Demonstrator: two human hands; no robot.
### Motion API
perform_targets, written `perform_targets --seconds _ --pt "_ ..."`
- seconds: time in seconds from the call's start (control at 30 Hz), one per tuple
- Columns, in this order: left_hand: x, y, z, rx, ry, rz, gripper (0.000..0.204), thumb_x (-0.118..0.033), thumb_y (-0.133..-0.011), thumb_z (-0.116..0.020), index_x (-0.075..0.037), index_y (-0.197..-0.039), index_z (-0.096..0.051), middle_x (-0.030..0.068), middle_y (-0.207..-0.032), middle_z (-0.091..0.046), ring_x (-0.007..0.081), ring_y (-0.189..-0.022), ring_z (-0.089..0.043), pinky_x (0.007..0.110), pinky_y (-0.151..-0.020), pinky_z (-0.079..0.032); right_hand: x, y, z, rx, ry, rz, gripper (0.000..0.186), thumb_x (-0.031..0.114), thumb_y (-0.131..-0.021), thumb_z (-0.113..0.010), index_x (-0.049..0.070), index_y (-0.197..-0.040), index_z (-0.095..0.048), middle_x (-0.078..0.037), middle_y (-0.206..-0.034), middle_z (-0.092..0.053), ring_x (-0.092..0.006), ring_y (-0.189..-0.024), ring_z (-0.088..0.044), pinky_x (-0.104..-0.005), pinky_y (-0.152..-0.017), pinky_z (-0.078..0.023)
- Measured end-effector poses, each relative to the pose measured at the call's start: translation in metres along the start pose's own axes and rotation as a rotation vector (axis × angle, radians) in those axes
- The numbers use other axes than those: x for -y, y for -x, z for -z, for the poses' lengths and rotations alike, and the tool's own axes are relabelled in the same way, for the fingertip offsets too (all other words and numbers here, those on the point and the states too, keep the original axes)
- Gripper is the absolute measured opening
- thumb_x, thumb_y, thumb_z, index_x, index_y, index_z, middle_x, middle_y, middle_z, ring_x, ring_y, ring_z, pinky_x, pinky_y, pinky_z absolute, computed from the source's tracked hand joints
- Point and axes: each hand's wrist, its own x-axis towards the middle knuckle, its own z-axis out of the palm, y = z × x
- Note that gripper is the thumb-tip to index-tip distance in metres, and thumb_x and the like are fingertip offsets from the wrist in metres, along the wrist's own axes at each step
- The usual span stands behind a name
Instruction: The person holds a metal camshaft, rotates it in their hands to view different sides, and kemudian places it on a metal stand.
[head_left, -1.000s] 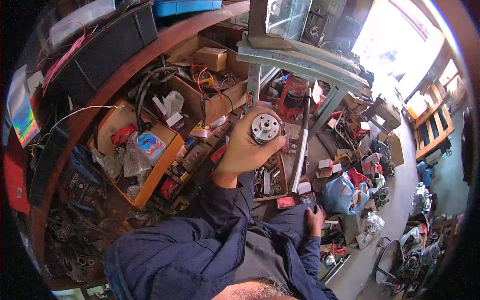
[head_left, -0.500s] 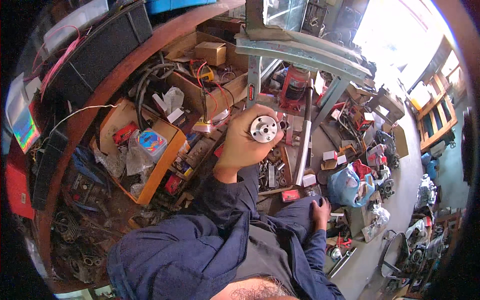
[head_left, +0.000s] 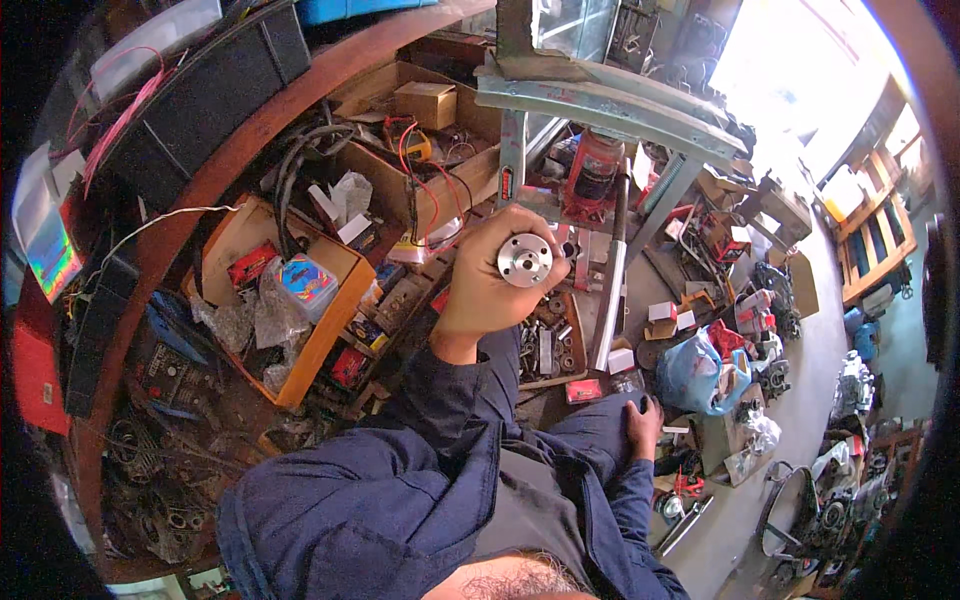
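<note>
My left hand (head_left: 487, 295) is closed around a round silver metal flange (head_left: 525, 260). Its face points up at me, with a centre hole and several smaller holes around it. The fingers wrap its far side and are partly hidden. My right hand (head_left: 645, 428) lies on my right thigh, holding nothing that I can see, its fingers loosely spread on the dark trousers. Below the raised flange is a tray (head_left: 550, 380) of loose metal fittings and washers. Beside that tray sits a small red box (head_left: 583, 391).
A press frame (head_left: 610, 105) of grey-green steel stands ahead, with a red bottle jack (head_left: 595, 172) and a long metal bar (head_left: 612, 290). On the left are an orange-edged drawer (head_left: 330, 350) and a cardboard box (head_left: 375, 180) of wires. A blue plastic bag (head_left: 690, 372) lies at right.
The flange has tilted slightly in my left hand, which stays in nearly the same place. My right hand stays on my thigh. The whole view has shifted a little.
</note>
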Motion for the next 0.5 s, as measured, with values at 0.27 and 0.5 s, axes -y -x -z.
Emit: perform_targets --seconds 0.27,0.5 --pt "-0.006 0.002 -0.006 -0.071 0.113 0.113 0.045 0.007 -0.074 -0.077 -0.007 -0.111 -0.055 0.0043 -0.089 -0.063 0.0133 -0.084 -0.061 0.028 -0.077 -0.049 -0.011 -0.005 -0.001 -0.012 -0.008 0.035 0.066 0.047 -0.084 -0.068 0.01 -0.137 -0.056 -0.012 -0.149 -0.046 -0.0336 -0.137 -0.04 -0.0458 -0.113 -0.034" --pt "0.006 0.001 -0.003 -0.03 0.077 -0.002 0.081 0.005 -0.074 -0.079 -0.006 -0.141 -0.036 0.0043 -0.088 -0.062 0.0125 -0.083 -0.059 0.027 -0.079 -0.047 -0.011 -0.007 -0.005 -0.015 0.043 0.031 0.067 0.05 -0.084 -0.068 0.01 -0.137 -0.056 -0.01 -0.148 -0.047 -0.0325 -0.137 -0.041 -0.0439 -0.112 -0.035"
